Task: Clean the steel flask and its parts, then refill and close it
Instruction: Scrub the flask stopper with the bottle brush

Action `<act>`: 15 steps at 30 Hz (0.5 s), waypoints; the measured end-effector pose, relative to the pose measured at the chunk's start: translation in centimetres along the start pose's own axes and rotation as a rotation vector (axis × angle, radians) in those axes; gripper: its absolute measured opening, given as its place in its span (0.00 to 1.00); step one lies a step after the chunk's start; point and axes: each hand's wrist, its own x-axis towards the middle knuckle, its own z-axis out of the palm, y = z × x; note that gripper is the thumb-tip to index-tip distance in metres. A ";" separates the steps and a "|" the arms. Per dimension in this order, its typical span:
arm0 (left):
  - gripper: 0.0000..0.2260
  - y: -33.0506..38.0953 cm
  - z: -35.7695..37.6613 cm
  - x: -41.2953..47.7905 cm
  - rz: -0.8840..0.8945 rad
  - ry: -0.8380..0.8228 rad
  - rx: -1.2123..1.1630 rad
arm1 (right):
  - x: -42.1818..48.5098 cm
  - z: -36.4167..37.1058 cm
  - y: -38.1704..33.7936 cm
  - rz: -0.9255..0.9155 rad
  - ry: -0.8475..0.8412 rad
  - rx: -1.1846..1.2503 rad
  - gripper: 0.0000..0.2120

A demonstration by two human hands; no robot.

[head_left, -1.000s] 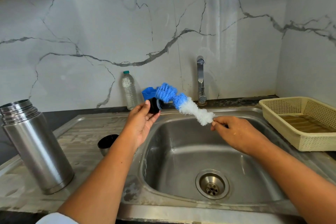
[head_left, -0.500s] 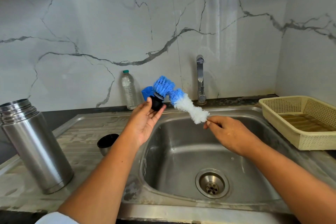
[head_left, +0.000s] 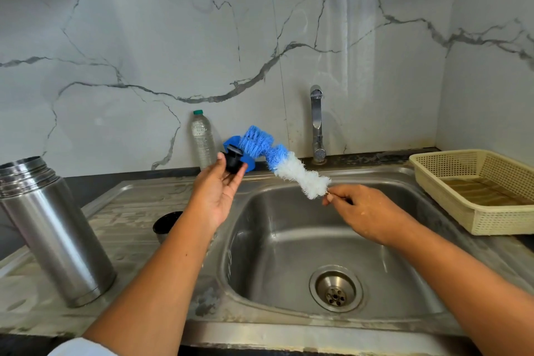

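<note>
- Left grip (head_left: pixel 215 196): palm turned up, thumb and fingertips clamped on the sides of a small black plastic flask stopper (head_left: pixel 233 161).
- Right grip (head_left: pixel 368 212): thumb and forefinger pinched together on the thin wire stem of a blue-and-white bristle bottle brush (head_left: pixel 284 163), just below the white bristles. The blue end of the brush meets the top of the stopper.
- Position: the stopper is held in the air at 11 o'clock of the stainless steel sink basin (head_left: pixel 289 240). The tall stainless steel flask body (head_left: pixel 52 228) stands upright and uncapped on the steel tabletop (head_left: pixel 124 211) at 9 o'clock of the basin, well apart from both hands. A small steel cup with a dark inside (head_left: pixel 166 222) sits between flask and basin.
- Handling, stopper: judged light, rigid and likely slick when wet. A side pinch leaves the top free for scrubbing, but the hold is shallow and the part could drop into the basin.
- Handling, brush: the stem is visibly bent and the bristles soft, so pressure at the tip will be weak. A hold nearer the bristles would steady it.
- Handling, flask body: judged heaviest, smooth-walled and slippery, best taken round mid-body with a full hand.
- Other items: chrome tap (head_left: pixel 316 121) at 12 o'clock, clear plastic bottle (head_left: pixel 203 139) beside it, cream perforated plastic basket (head_left: pixel 468 208) at 3 o'clock.
</note>
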 end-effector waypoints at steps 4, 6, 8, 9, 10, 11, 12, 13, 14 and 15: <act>0.15 -1.0 1.0 -0.8 -0.055 -0.080 0.088 | 0.1 0.5 -0.5 -0.016 0.017 0.030 0.11; 0.14 -0.8 1.0 -0.4 -0.008 -0.038 0.034 | 0.0 0.3 -0.4 -0.019 0.012 0.030 0.11; 0.14 -0.5 0.5 -0.1 0.001 -0.018 0.035 | -0.1 0.1 -0.2 -0.015 -0.009 0.014 0.11; 0.14 -0.7 0.4 -0.2 -0.019 -0.035 0.065 | -0.1 0.1 -0.1 -0.010 -0.016 0.008 0.11; 0.14 -0.9 0.3 -0.4 -0.046 -0.061 0.112 | 0.0 0.2 -0.2 -0.006 -0.016 0.006 0.11; 0.14 -1.1 0.5 -0.5 -0.064 -0.084 0.150 | 0.1 0.3 -0.2 -0.005 -0.013 0.007 0.11; 0.13 -1.3 0.7 -0.6 -0.064 -0.090 0.159 | 0.2 0.4 -0.2 -0.004 -0.010 0.006 0.11; 0.12 -1.2 0.9 -0.6 -0.046 -0.077 0.140 | 0.2 0.4 -0.2 -0.004 -0.007 0.004 0.11; 0.13 -1.0 1.0 -0.5 -0.015 -0.048 0.100 | 0.1 0.3 -0.2 -0.002 -0.007 0.000 0.11; 0.14 -0.7 0.9 -0.3 0.018 -0.016 0.056 | 0.1 0.2 -0.1 -0.002 -0.010 -0.005 0.11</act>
